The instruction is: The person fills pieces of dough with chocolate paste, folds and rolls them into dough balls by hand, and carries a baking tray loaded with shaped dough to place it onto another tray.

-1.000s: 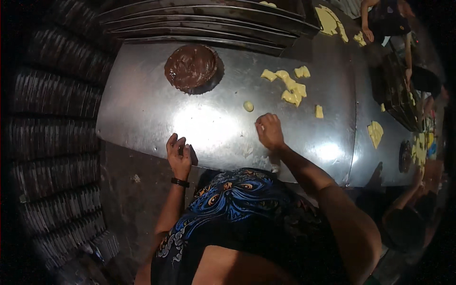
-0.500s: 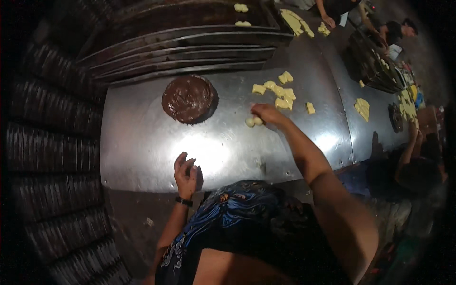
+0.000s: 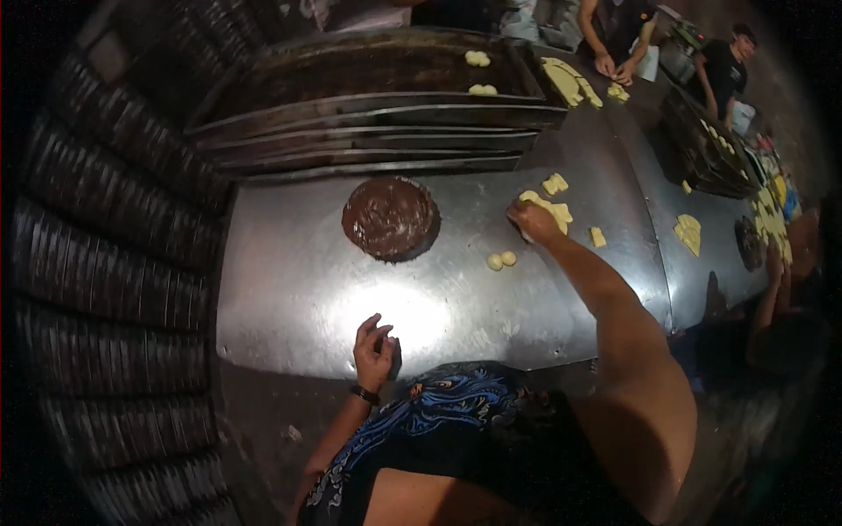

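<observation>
My right hand (image 3: 537,223) reaches over the metal table to a group of pale yellow dough pieces (image 3: 559,212). Its fingers curl down around the piece at the left of the group and mostly hide it. Two small dough balls (image 3: 501,260) sit side by side on the table, nearer to me than this hand and apart from it. Over the table's front edge, my left hand (image 3: 374,352) is raised with nothing in it, its fingers loosely bent and apart. A round mass of dark brown paste (image 3: 388,217) lies beyond it.
Stacked dark baking trays (image 3: 368,105) stand at the back, with dough balls (image 3: 477,59) in the top one. Tray stacks (image 3: 114,263) line the left. Farther right are a dough sheet (image 3: 688,233) and another tray stack (image 3: 709,140). Other people's hands (image 3: 617,70) work at the back.
My right hand has left the two dough balls on the table and moved away from me to the dough pieces. My left hand keeps its pose. The whole view has shifted.
</observation>
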The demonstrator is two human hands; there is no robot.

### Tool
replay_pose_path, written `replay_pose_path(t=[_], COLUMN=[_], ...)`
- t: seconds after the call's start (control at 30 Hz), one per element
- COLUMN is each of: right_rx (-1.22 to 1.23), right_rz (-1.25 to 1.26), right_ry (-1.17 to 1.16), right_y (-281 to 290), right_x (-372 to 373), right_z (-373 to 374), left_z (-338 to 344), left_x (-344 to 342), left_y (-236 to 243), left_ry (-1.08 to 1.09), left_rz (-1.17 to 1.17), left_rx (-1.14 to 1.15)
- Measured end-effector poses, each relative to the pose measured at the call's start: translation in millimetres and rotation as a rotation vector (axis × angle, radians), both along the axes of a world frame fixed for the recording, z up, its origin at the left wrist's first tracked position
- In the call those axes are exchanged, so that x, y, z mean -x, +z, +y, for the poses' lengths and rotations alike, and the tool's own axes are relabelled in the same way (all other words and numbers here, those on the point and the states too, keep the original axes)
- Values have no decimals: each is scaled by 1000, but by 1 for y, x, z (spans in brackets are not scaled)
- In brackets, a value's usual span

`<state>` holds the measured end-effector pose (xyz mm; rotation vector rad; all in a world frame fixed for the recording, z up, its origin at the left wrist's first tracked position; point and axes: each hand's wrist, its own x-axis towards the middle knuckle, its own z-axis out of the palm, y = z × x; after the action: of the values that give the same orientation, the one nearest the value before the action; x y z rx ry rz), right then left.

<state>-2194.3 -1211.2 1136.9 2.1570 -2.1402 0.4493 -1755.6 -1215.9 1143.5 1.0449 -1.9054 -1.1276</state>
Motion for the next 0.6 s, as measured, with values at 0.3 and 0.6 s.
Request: replay_pose_path(t=[0.3, 0.6], right_rx=[-104, -883], right_rz=[-1355, -2195], right_ry=[-199, 147], right_y=[73, 105], right_x=[-158, -174], right_z=[24, 53], left_z=[17, 12], left_x=[113, 124], left_y=[51, 75], left_ry=[277, 278], left_rz=[528, 393], left_rx=[-247, -153])
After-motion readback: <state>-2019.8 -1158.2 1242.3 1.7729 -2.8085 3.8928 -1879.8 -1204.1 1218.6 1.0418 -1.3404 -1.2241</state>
